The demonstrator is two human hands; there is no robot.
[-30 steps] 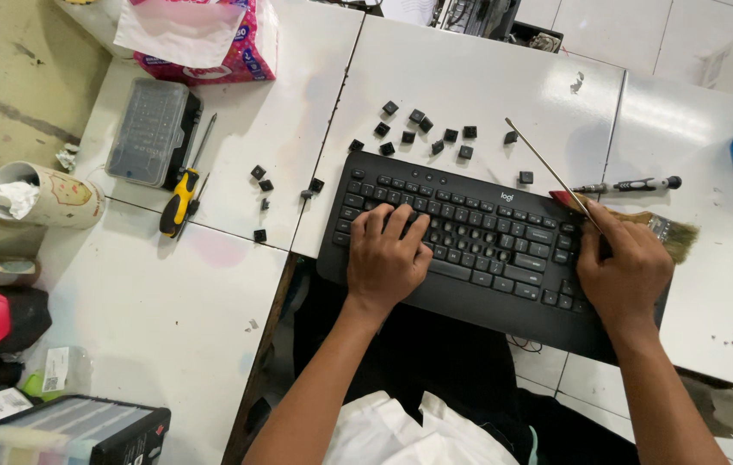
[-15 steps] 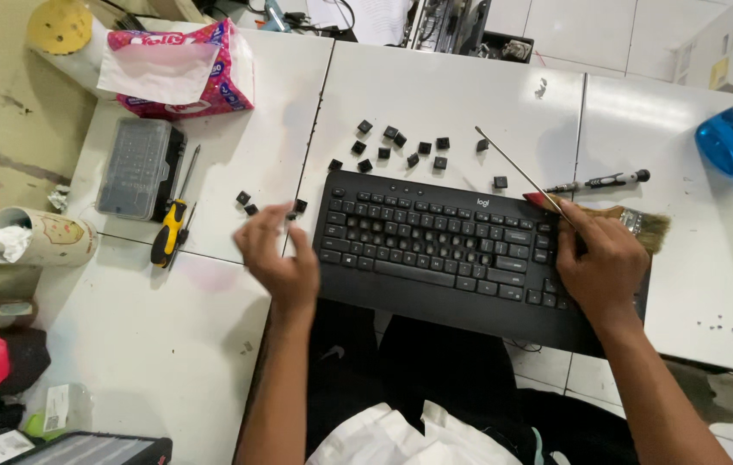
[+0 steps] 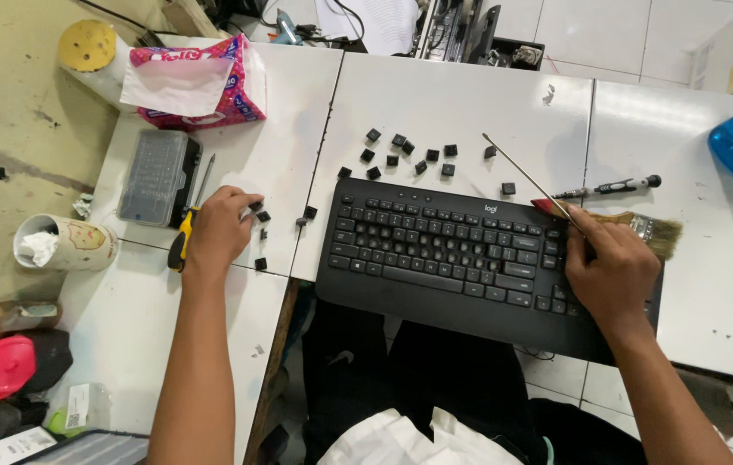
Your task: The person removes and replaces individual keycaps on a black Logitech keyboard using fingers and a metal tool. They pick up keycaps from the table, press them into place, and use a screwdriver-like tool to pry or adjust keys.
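Keycaps (image 3: 256,215) lie loose on the white table (image 3: 435,103), left of the black keyboard (image 3: 461,258), and the left hand (image 3: 216,228) closes its fingertips on one. Seating it calls for matching its slot. Right hand (image 3: 612,271) rests bent on the keyboard's right end, pinching a thin metal rod (image 3: 525,176).

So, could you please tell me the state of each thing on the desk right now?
keyboard: flat, several keycaps off
loose keycaps: scattered behind keyboard
left hand: on a keycap by the yellow-handled screwdriver
right hand: resting on keyboard's right end
paintbrush: lying flat
tissue pack: open
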